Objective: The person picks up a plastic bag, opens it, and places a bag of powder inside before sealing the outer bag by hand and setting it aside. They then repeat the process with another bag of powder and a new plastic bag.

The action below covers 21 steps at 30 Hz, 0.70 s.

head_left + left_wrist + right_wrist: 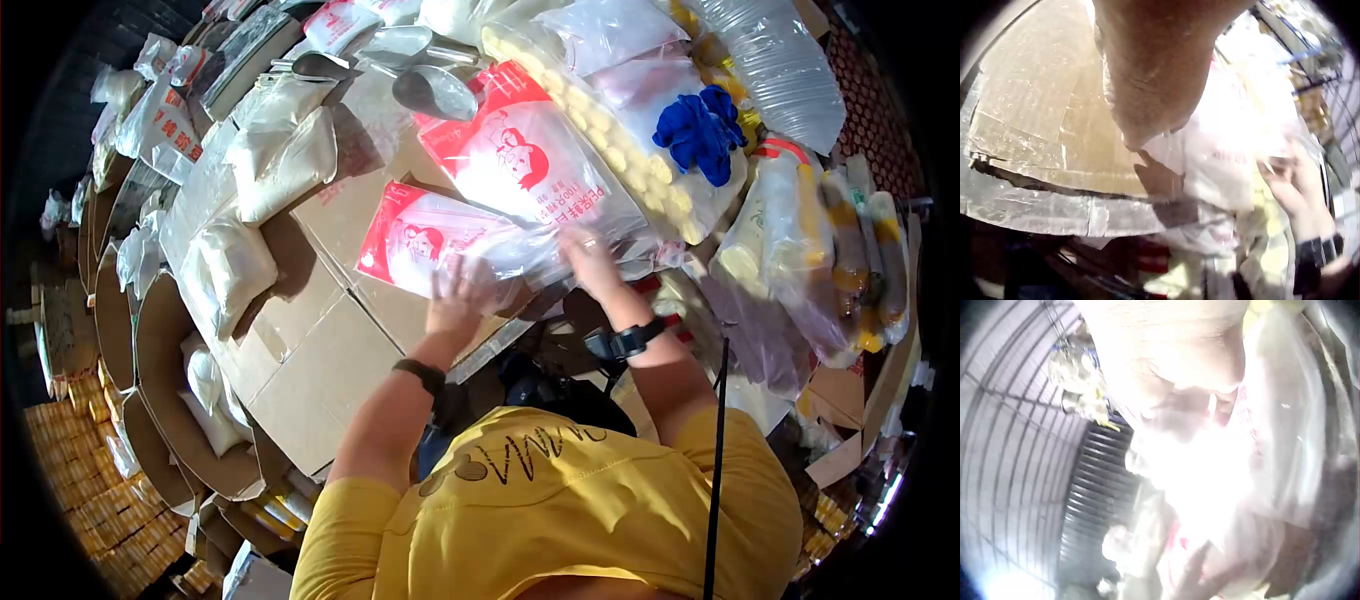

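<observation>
A clear plastic bag with red print and a drawn figure point(415, 238) lies on the cardboard, its loose end crumpled toward the right. My left hand point(462, 288) rests against its near side, fingers extended. At the loose plastic end my right hand point(590, 262) has its fingers curled, pinching the film; the left wrist view shows this right hand point(1297, 181) from the side. Just beyond lies a larger printed bag point(515, 150), white and full-looking. Strong glare washes out the plastic below my right hand point(1179, 369) in the right wrist view.
Flattened cardboard point(300, 360) covers the work surface. Metal scoops point(435, 92) lie at the back, with bags of white powder point(285, 160) to the left. A bag of pale yellow pieces point(600, 135), blue gloves point(700, 135) and filled bags point(800, 250) crowd the right.
</observation>
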Motion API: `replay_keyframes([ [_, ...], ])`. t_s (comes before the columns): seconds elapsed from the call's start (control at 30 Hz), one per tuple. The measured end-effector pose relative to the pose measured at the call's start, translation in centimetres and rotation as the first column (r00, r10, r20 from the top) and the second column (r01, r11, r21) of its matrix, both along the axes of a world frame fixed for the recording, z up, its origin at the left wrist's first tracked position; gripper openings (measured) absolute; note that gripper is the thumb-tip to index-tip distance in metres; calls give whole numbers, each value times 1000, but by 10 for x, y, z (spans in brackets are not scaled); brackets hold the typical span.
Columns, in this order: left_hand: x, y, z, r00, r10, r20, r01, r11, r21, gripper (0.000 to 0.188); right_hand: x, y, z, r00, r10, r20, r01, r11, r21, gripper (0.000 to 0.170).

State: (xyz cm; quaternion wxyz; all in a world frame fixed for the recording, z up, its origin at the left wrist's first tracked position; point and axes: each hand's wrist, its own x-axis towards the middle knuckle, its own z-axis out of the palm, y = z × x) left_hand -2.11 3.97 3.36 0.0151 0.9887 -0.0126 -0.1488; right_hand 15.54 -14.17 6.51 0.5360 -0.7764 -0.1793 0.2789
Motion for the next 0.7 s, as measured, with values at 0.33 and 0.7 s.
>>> replay_keyframes([
  [0.33, 39, 35, 48, 952, 271, 140, -192, 891, -412, 31, 29, -16, 129, 990, -136, -34, 138, 909, 394, 26],
  [0.7, -22, 39, 187, 667, 560, -491, -178, -520, -836, 28, -52, 78, 128, 376, 375, 847, -550, 826, -122, 27],
])
